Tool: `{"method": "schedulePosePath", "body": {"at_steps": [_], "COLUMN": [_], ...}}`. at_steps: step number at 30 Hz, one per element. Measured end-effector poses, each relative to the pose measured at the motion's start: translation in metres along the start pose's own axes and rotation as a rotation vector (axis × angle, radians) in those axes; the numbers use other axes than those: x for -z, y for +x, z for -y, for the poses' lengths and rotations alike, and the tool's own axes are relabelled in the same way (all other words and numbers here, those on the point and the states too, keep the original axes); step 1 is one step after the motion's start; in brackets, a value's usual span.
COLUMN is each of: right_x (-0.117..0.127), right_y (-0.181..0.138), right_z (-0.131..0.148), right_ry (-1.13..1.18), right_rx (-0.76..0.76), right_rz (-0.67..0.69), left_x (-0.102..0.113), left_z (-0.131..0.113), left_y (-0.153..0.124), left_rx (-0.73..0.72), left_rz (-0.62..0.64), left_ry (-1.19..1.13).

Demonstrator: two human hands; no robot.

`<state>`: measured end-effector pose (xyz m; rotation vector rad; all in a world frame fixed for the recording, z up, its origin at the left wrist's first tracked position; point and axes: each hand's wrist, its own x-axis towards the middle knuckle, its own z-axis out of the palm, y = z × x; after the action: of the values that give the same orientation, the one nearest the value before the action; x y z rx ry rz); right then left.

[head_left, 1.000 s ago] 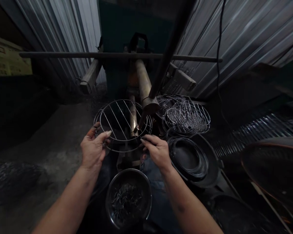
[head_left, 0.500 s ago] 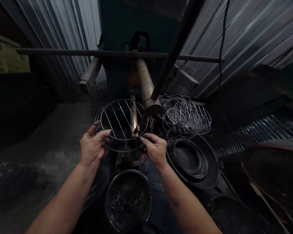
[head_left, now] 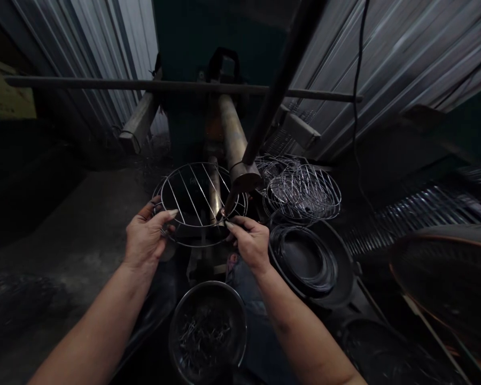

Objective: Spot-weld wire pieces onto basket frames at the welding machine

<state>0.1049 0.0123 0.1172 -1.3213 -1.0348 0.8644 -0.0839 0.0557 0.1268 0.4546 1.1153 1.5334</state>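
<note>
A round wire rack (head_left: pixel 201 225) with two rings and several straight cross wires is held level in front of me. My left hand (head_left: pixel 145 239) grips its left edge, thumb on top and fingers beneath. At the near right of the rim, my right hand (head_left: pixel 251 243) is closed in a pinch; what lies between its fingertips is too small and dark to make out. The pinch sits right by the tip of a machine's upper electrode (head_left: pixel 223 212). Below the rack's cross wires stands the lower brass-coloured post (head_left: pixel 215 193), and the thick upper cylinder (head_left: pixel 233 131) hangs above.
A metal pan (head_left: pixel 243 331) with small bent wire pieces is below my hands. To the right lie a pile of wire racks (head_left: pixel 304 190) and a dark basin (head_left: pixel 347 272) with coiled wire rings (head_left: pixel 326 267). A horizontal bar (head_left: pixel 116 83) crosses behind, before corrugated metal walls (head_left: pixel 92 48).
The whole view has shifted slightly, so things appear a little further left. Both hands keep their hold, and the rack stays at the electrodes.
</note>
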Motion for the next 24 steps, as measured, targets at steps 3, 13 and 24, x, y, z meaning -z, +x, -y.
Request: {"method": "schedulePosePath", "body": {"at_steps": [3, 13, 24], "right_x": [0.001, -0.004, 0.008], "right_y": [0.001, 0.008, 0.000], "right_z": [-0.001, 0.006, -0.008], "right_ry": [-0.017, 0.040, -0.032], "right_rx": [-0.001, -0.072, -0.068], "right_rz": [-0.005, 0.011, 0.070], "left_x": [-0.001, 0.000, -0.001], "left_z": [-0.002, 0.000, 0.000], "left_y": [0.000, 0.010, 0.014], "left_rx": [0.002, 0.009, 0.002], "left_rz": [0.008, 0.013, 0.013], "left_ry": [-0.004, 0.058, 0.041]}}
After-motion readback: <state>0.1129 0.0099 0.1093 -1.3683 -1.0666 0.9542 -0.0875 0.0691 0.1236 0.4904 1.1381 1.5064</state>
